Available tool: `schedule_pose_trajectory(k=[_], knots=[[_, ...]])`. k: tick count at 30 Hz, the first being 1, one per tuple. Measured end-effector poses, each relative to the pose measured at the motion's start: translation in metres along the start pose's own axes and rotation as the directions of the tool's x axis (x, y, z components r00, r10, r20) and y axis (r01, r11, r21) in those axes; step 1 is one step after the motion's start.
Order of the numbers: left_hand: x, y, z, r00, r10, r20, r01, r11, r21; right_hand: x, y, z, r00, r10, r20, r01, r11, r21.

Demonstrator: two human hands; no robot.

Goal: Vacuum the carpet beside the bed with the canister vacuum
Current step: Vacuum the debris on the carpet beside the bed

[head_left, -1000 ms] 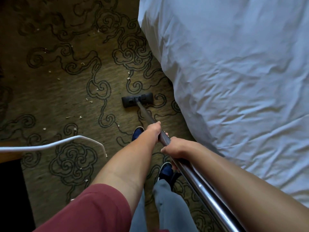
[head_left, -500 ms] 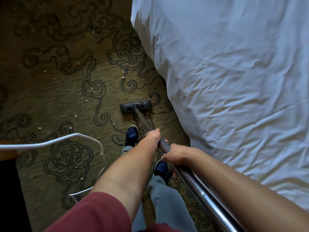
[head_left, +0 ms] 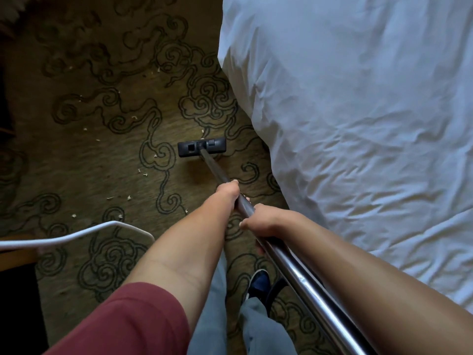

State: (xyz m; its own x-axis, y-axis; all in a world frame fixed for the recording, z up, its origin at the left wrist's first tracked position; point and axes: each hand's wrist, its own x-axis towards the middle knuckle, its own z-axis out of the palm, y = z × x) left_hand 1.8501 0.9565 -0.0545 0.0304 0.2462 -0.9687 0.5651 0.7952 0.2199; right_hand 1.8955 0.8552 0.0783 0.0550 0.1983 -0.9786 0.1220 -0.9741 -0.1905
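Both hands are wrapped round the metal wand [head_left: 279, 248], left hand [head_left: 228, 192] further down toward the floor head [head_left: 202, 146], right hand [head_left: 266, 222] just behind it, and that head sits flat on the patterned carpet [head_left: 84, 162] near the edge of the bed [head_left: 358, 124]. Pale crumbs [head_left: 129, 197] lie scattered out to the left, well apart from the head. Watch the white cord [head_left: 84, 233] looping near the feet: a wide sweep could snag it, or the head could catch the hanging duvet.
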Motion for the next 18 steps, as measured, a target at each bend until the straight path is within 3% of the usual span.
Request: schedule_pose_trajectory(k=[11,18], knots=[[0.077,0.168,-0.053,0.997,0.069,0.024,-0.069,0.998,0.0,0.081,-0.164,-0.063,0.999,-0.033,-0.026,0.031,0.997,-0.066],[0.091,0.177,-0.059,0.999,0.005,0.041,-0.006,1.0,0.028,0.103,-0.178,-0.069,1.0,-0.01,-0.005,0.009,0.994,-0.109]])
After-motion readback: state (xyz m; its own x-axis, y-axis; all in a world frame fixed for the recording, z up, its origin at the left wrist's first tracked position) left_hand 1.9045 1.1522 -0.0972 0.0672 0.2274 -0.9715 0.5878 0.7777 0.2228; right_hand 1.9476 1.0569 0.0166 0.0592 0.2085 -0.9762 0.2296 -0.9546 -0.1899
